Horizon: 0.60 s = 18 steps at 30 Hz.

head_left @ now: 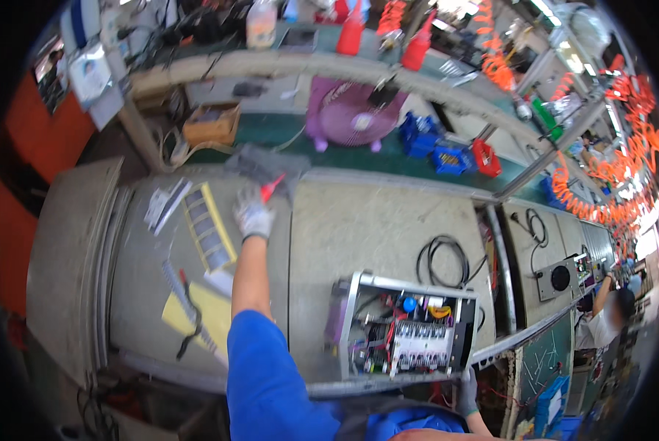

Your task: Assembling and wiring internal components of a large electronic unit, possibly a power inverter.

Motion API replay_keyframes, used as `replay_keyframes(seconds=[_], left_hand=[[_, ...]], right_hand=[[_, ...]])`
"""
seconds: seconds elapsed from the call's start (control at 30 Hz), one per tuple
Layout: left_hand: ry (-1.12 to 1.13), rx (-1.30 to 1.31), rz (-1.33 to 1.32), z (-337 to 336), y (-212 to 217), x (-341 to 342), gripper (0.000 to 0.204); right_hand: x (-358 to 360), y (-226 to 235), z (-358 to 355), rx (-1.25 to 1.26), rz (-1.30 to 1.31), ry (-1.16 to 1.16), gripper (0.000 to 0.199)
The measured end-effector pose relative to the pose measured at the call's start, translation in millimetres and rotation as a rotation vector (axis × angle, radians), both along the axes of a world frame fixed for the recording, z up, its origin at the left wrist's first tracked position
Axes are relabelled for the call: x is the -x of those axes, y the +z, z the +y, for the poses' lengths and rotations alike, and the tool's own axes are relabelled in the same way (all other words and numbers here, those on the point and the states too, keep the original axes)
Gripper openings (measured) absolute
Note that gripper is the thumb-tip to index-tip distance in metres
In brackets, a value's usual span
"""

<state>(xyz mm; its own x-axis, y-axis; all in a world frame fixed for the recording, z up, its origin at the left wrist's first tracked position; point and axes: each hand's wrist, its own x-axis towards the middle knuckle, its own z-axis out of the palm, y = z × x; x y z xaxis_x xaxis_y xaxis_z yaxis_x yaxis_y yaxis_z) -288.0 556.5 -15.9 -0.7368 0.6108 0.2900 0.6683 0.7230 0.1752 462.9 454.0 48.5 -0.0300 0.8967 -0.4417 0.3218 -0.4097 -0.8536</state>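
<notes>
My left hand (255, 214), in a pale glove, reaches across the bench towards its far side. A small red pointed thing (272, 187) lies against its thumb side, in front of a crumpled grey cloth (267, 166). The fingers are blurred, so whether they grip it is unclear. My right hand (467, 395), in a grey glove, is low at the bench's front edge, by the near right corner of an open metal-framed electronic unit (422, 345). Its fingers are partly hidden there. Boards, wires and a blue round part show inside the unit.
A yellow-framed panel (210, 228), yellow sheet (190, 320) and black cable piece (191, 323) lie left of my forearm. A coiled black cable (445, 259) lies behind the unit. Farther back stand a purple fan (355, 117) and blue bins (419, 136). Another person (605, 323) works at far right.
</notes>
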Motion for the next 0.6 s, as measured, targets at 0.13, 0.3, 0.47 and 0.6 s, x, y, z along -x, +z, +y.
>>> replay_keyframes(seconds=[0.13, 0.3, 0.47, 0.6], left_hand=[[0.007, 0.132, -0.102, -8, -6, -9, 0.062], [-0.026, 0.57, -0.068, -58, 19, -83, 0.043], [-0.127, 0.576, -0.261, -137, 66, -145, 0.027], [0.179, -0.362, -1.25, -188, 149, -219, 0.025]], right_hand=[[-26, 15, 17, -0.25, -0.016, -0.164, 0.051], [-28, 58, 81, -0.471, 0.084, -0.095, 0.05], [-9, 99, 130, -0.426, 0.291, 0.035, 0.033], [12, 118, 139, -0.323, 0.559, 0.258, 0.036]])
